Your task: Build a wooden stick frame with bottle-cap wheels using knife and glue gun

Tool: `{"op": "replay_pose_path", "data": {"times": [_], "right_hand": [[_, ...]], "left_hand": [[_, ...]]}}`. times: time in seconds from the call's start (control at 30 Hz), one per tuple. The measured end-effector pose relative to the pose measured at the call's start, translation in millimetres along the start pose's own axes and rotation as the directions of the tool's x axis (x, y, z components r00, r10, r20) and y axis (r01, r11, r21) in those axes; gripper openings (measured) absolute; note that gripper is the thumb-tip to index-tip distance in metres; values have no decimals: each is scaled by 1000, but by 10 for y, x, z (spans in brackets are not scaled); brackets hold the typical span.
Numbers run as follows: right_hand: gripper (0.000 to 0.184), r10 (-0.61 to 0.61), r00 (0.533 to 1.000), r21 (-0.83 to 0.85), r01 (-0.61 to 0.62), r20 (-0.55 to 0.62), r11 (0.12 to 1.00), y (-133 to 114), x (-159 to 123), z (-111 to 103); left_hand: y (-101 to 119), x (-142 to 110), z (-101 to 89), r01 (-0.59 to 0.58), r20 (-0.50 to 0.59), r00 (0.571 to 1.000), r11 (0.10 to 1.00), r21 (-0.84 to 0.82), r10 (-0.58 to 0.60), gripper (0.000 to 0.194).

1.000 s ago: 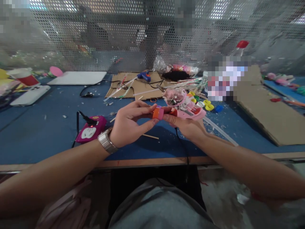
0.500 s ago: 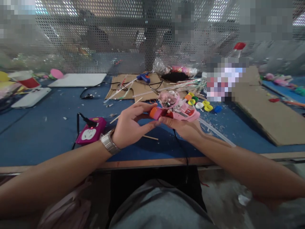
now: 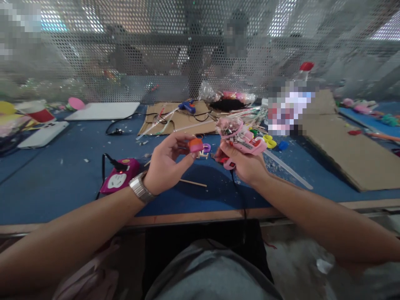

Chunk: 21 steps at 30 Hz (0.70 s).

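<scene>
My left hand (image 3: 170,160), with a metal watch on its wrist, pinches a small orange and magenta piece (image 3: 196,145) that looks like bottle caps put together. Beyond its fingertips a purple ring (image 3: 206,148) shows. My right hand (image 3: 245,164) is wrapped round a pink hot glue gun (image 3: 254,146). A clear glue stick (image 3: 290,170) slants out behind the gun, and a black cord (image 3: 239,196) hangs from its handle. The gun's front end is partly hidden by my fingers and apart from the piece. A plastic-wrapped pink bundle (image 3: 230,126) appears just above the gun.
On the blue table stand a magenta power socket (image 3: 120,177) with a plug in it and a wooden stick (image 3: 193,182). A blue glue gun (image 3: 187,106) lies on cardboard (image 3: 173,118) behind. Yellow caps (image 3: 269,141) and a cardboard sheet (image 3: 353,154) are at right.
My hands have moved apart. The orange and magenta piece went left in my left hand, while the glue gun shifted right, showing its handle and cord.
</scene>
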State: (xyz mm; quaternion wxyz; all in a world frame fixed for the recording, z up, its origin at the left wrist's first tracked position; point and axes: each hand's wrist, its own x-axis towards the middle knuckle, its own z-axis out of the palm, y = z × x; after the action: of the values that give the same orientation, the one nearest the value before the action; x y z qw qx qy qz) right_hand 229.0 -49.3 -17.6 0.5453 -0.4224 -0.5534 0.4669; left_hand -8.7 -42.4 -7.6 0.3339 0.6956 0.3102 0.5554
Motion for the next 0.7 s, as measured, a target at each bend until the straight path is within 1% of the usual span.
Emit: {"op": "replay_pose_path", "data": {"times": [0.13, 0.3, 0.37, 0.43, 0.57, 0.63, 0.7], "right_hand": [[59, 29, 999, 52, -28, -17, 998, 35, 58, -23], [66, 86, 995, 172, -77, -51, 982, 32, 163, -17], [64, 120, 992, 215, -107, -49, 971, 21, 203, -21], [56, 148, 988, 251, -133, -43, 959, 9, 240, -31], [42, 185, 982, 271, -172, -23, 947, -52, 303, -83], [41, 197, 980, 260, -186, -17, 947, -128, 314, -149], [44, 196, 980, 245, -185, -25, 952, -235, 300, -263]], "left_hand": [[-50, 39, -43, 84, -60, 995, 996, 36, -82, 36], [-183, 116, -88, 151, -136, 979, 988, -11, -151, 34], [-239, 145, -106, 171, -185, 967, 984, -48, -177, 32], [-281, 169, -124, 182, -229, 953, 980, -85, -197, 28], [-313, 191, -141, 199, -265, 937, 971, -132, -228, 28], [-314, 191, -136, 204, -269, 934, 969, -139, -235, 27], [-315, 190, -125, 198, -272, 934, 970, -142, -231, 25]]}}
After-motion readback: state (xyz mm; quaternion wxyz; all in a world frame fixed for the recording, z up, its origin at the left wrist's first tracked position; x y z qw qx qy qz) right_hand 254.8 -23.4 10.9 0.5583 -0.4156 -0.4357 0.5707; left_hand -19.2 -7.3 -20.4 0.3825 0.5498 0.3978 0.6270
